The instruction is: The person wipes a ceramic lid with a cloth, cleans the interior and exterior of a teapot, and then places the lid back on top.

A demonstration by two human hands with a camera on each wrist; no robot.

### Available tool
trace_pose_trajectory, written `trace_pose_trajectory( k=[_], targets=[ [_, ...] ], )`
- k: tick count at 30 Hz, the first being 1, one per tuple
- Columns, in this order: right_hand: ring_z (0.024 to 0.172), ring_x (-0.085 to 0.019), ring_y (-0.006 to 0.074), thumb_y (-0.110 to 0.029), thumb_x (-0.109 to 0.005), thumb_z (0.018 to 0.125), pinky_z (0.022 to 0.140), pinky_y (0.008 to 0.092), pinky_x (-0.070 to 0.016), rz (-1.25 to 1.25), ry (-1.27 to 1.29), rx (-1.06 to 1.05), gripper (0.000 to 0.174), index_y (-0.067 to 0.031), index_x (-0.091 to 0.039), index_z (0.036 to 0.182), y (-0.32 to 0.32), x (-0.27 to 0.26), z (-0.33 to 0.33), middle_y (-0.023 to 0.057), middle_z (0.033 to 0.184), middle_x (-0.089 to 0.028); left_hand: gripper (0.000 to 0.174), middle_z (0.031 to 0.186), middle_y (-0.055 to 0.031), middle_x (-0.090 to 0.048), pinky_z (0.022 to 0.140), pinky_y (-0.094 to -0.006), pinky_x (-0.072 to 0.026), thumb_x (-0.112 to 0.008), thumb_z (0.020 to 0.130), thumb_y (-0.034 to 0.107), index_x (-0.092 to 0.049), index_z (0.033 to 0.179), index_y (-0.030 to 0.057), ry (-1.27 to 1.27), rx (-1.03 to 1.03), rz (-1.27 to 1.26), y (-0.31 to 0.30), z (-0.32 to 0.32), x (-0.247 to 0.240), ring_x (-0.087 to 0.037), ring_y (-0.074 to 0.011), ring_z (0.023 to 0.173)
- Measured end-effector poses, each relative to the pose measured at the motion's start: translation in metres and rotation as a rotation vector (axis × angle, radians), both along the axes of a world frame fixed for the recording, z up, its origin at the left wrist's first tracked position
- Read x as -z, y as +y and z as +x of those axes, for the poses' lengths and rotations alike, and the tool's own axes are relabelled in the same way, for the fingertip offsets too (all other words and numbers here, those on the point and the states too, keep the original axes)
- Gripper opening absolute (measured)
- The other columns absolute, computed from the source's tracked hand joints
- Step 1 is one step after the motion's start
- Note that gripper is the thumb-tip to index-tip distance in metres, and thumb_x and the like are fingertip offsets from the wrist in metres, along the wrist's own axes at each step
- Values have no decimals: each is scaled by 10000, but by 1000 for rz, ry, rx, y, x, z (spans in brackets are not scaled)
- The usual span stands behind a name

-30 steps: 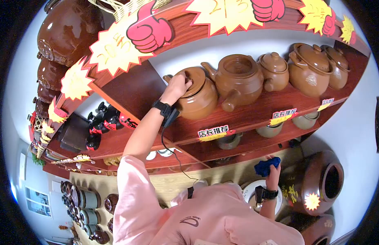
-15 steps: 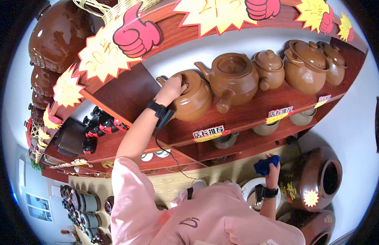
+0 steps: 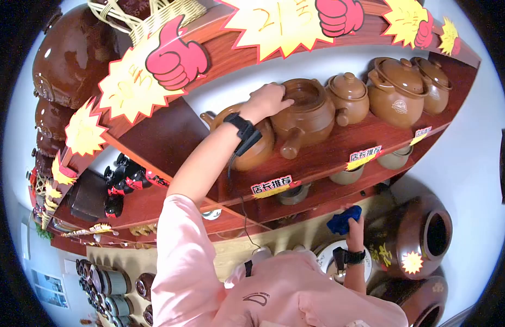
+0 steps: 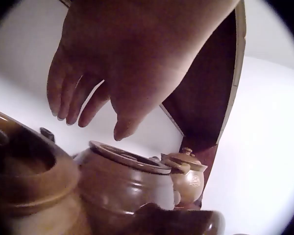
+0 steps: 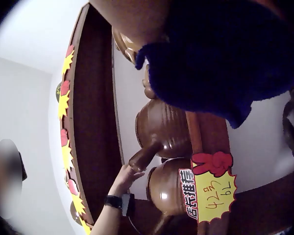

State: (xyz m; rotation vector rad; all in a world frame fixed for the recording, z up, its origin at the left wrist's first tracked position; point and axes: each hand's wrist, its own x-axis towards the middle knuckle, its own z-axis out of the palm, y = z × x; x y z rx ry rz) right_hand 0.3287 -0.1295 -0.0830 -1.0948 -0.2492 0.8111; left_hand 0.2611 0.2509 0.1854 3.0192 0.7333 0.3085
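My left hand [image 3: 270, 101] reaches over the shelf to the left rim of a brown clay pot with a spout and a stubby side handle [image 3: 312, 121]. Its fingers hang downward, parted and holding nothing, above the pot's mouth [image 4: 137, 159] in the left wrist view. Under my left wrist stands a similar brown clay pot [image 3: 256, 154], partly hidden by the arm. Low at my right side, my right hand [image 3: 355, 231] grips a bunched dark blue cloth [image 3: 344, 219]; the cloth [image 5: 220, 63] covers most of that hand in the right wrist view.
Smaller lidded clay pots [image 3: 347, 101] and a larger lidded pot [image 3: 398, 98] line the shelf rightward. Price signs [image 3: 274, 185] hang along the shelf edge [image 3: 317, 170]. Big dark jars [image 3: 410, 234] stand on the floor at right. A shelf divider [image 3: 154, 131] rises at left.
My left hand has left the lid of the leftmost clay pot and moved right to the neighbouring pot, its fingers loosening. My right hand keeps holding the blue cloth low down.
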Motion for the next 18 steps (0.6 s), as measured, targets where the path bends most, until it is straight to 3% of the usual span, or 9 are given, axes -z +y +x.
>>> trace_pose_trajectory(
  k=[9, 18],
  targets=[
    [1057, -561, 235, -55, -451, 769, 925, 362, -462, -57, -21, 124, 449, 13, -484, 1212, -30, 17, -3, 144, 1140, -578, 467, 959, -212, -642, 788, -464, -491, -560, 862, 424, -610, 997, -20, 122, 2, 99, 10, 57, 14, -617, -368, 903],
    [1050, -564, 242, -91, -488, 780, 932, 368, -457, -24, -35, 215, 452, 16, -469, 1219, -55, 17, -3, 153, 1150, -568, 433, 928, -187, -667, 787, -439, -510, -562, 842, 414, -673, 915, 2, 151, -30, 50, 11, 62, 19, -635, -339, 900]
  ],
)
